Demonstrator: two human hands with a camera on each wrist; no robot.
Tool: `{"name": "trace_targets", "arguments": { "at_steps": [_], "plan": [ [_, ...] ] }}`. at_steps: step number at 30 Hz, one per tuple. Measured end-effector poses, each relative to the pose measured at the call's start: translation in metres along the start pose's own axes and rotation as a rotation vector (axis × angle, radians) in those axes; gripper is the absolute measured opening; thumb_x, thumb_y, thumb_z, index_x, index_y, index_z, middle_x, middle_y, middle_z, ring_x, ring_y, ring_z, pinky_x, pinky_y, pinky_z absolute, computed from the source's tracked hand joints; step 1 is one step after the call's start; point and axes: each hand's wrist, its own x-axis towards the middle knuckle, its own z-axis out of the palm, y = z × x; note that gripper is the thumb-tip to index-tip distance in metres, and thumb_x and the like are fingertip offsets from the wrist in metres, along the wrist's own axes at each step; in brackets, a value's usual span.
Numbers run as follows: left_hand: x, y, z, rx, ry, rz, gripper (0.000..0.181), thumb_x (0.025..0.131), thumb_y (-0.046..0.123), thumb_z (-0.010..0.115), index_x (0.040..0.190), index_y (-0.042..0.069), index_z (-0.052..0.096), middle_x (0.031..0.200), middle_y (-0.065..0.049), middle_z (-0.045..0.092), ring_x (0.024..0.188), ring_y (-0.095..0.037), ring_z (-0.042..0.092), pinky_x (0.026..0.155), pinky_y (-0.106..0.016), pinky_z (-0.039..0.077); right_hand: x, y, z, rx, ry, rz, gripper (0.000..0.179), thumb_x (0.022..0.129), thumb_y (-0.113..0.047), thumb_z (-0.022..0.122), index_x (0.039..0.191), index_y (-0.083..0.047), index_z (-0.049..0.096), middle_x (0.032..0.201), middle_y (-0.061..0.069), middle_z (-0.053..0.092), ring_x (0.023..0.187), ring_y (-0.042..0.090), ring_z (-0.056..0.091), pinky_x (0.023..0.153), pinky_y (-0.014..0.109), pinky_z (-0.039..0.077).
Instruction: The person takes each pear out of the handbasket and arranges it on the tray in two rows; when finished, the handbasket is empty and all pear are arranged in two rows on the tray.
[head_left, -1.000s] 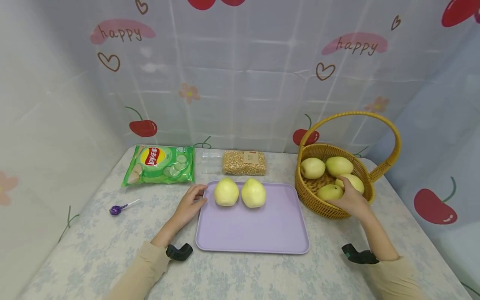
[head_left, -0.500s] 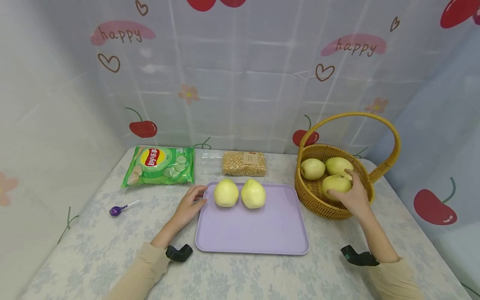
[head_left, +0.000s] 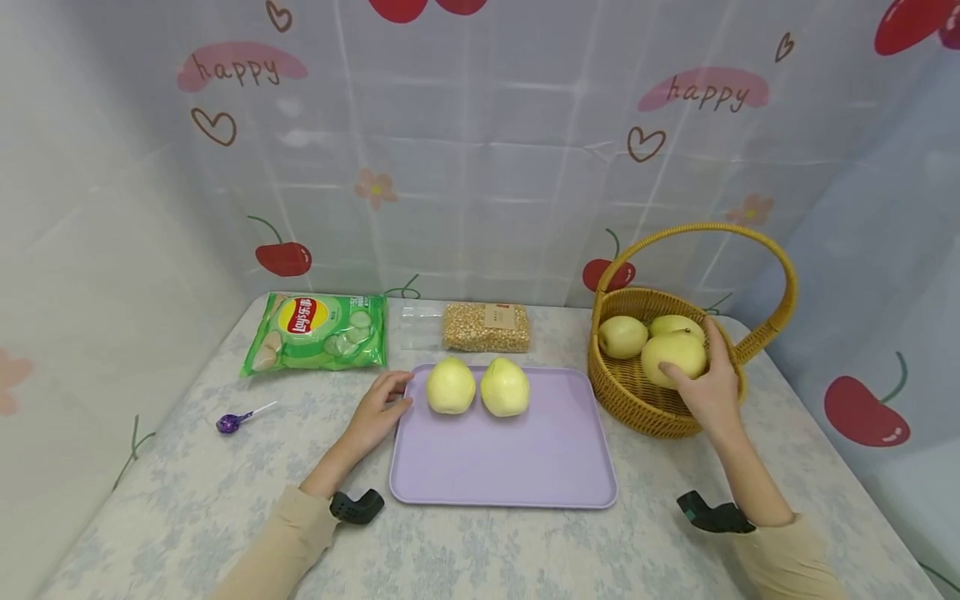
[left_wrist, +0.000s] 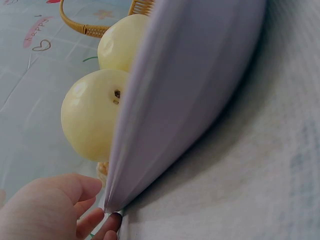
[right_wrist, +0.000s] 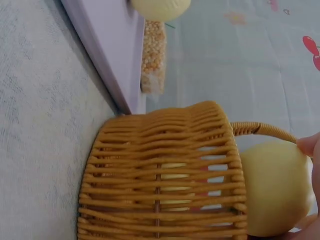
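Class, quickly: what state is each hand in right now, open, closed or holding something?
Left hand: open, touching the tray at its edge.
Right hand: holding a yellow-green fruit over the basket.

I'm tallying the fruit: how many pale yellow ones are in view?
5 visible: left tray fruit and right tray fruit on the lilac tray; left basket fruit and back basket fruit in the wicker basket; held fruit in the right hand. Others may be hidden behind it.

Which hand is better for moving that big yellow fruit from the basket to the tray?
Probably the right: the right hand grips the yellow fruit at the basket. The left hand is at the left edge of the purple tray, farther from the fruit.
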Motion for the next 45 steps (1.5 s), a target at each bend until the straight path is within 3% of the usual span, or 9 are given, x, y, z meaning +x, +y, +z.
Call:
{"name": "trace_targets", "arguments": {
  "at_steps": [4, 8, 17, 21, 26, 27, 33, 36, 45],
  "plan": [
    [-0.001, -0.001, -0.001, -0.004, 0.005, 0.001, 0.04, 0.092, 0.009, 0.057, 0.131, 0.003, 0.052, 0.132, -0.014, 0.051, 0.115, -0.029, 0.054, 0.1, -0.045, 0.042, -0.001, -0.003, 0.005, -0.014, -0.031, -0.009, 0.09, 0.09, -0.028, 0.062, 0.155, -0.022, -0.001, 0.158, 0.019, 0.016, 0.126, 0.048, 0.039, 0.087, 0.059, 0.041],
    [-0.002, -0.003, -0.001, -0.003, 0.001, 0.001, 0.04, 0.093, 0.009, 0.057, 0.131, 0.004, 0.052, 0.133, -0.014, 0.05, 0.115, -0.029, 0.053, 0.099, -0.045, 0.042, -0.005, -0.008, 0.008, -0.013, -0.064, -0.019, 0.087, 0.09, -0.026, 0.06, 0.155, -0.018, 0.003, 0.152, 0.027, 0.024, 0.118, 0.047, 0.044, 0.082, 0.054, 0.045],
    [-0.002, -0.004, -0.002, -0.005, 0.008, -0.008, 0.04, 0.093, 0.009, 0.057, 0.132, 0.004, 0.052, 0.133, -0.014, 0.05, 0.116, -0.029, 0.053, 0.1, -0.046, 0.042, -0.013, -0.026, 0.023, 0.022, -0.117, -0.02, 0.081, 0.091, -0.025, 0.061, 0.153, -0.015, 0.01, 0.127, 0.028, 0.041, 0.103, 0.033, 0.051, 0.07, 0.021, 0.046],
    [-0.003, -0.004, -0.001, -0.009, 0.013, -0.012, 0.039, 0.092, 0.009, 0.057, 0.131, 0.003, 0.052, 0.132, -0.015, 0.05, 0.115, -0.029, 0.053, 0.099, -0.045, 0.042, -0.015, -0.031, 0.034, 0.042, -0.139, -0.03, 0.082, 0.09, -0.022, 0.063, 0.153, -0.012, 0.011, 0.127, 0.026, 0.044, 0.098, 0.025, 0.051, 0.067, 0.015, 0.046],
    [-0.002, -0.004, -0.001, -0.014, 0.018, 0.012, 0.039, 0.092, 0.008, 0.058, 0.131, 0.003, 0.053, 0.131, -0.014, 0.052, 0.114, -0.028, 0.054, 0.098, -0.043, 0.043, -0.014, -0.038, 0.049, 0.062, -0.161, -0.043, 0.081, 0.09, -0.023, 0.063, 0.152, -0.012, 0.013, 0.124, 0.022, 0.048, 0.094, 0.02, 0.053, 0.068, 0.015, 0.047],
    [-0.003, 0.002, -0.002, -0.017, 0.015, 0.016, 0.039, 0.092, 0.007, 0.057, 0.13, 0.001, 0.053, 0.131, -0.016, 0.051, 0.114, -0.03, 0.054, 0.098, -0.045, 0.043, -0.015, -0.04, 0.053, 0.067, -0.165, -0.043, 0.08, 0.09, -0.023, 0.064, 0.152, -0.012, 0.014, 0.122, 0.021, 0.049, 0.093, 0.019, 0.053, 0.068, 0.015, 0.047],
    [-0.003, 0.006, -0.003, -0.02, 0.009, 0.019, 0.039, 0.092, 0.005, 0.057, 0.13, -0.001, 0.052, 0.13, -0.018, 0.051, 0.114, -0.032, 0.054, 0.098, -0.049, 0.043, -0.02, -0.052, 0.075, 0.139, -0.226, -0.007, 0.078, 0.089, -0.021, 0.065, 0.15, -0.011, 0.018, 0.128, 0.024, 0.05, 0.104, 0.032, 0.056, 0.075, 0.023, 0.049],
    [0.0, -0.002, -0.001, -0.014, 0.005, 0.008, 0.039, 0.092, 0.008, 0.058, 0.13, 0.002, 0.053, 0.131, -0.015, 0.051, 0.114, -0.029, 0.054, 0.099, -0.046, 0.043, -0.024, -0.056, 0.087, 0.149, -0.26, 0.006, 0.08, 0.088, -0.022, 0.067, 0.15, -0.009, 0.019, 0.131, 0.026, 0.049, 0.111, 0.035, 0.055, 0.08, 0.031, 0.05],
    [0.0, -0.003, -0.001, -0.023, 0.01, 0.029, 0.039, 0.092, 0.007, 0.058, 0.13, 0.002, 0.053, 0.129, -0.014, 0.053, 0.113, -0.03, 0.054, 0.097, -0.045, 0.043, -0.028, -0.046, 0.109, 0.009, -0.304, 0.033, 0.087, 0.085, -0.031, 0.071, 0.15, -0.006, 0.019, 0.125, 0.024, 0.053, 0.11, 0.036, 0.057, 0.086, 0.045, 0.05]
  ]
}}
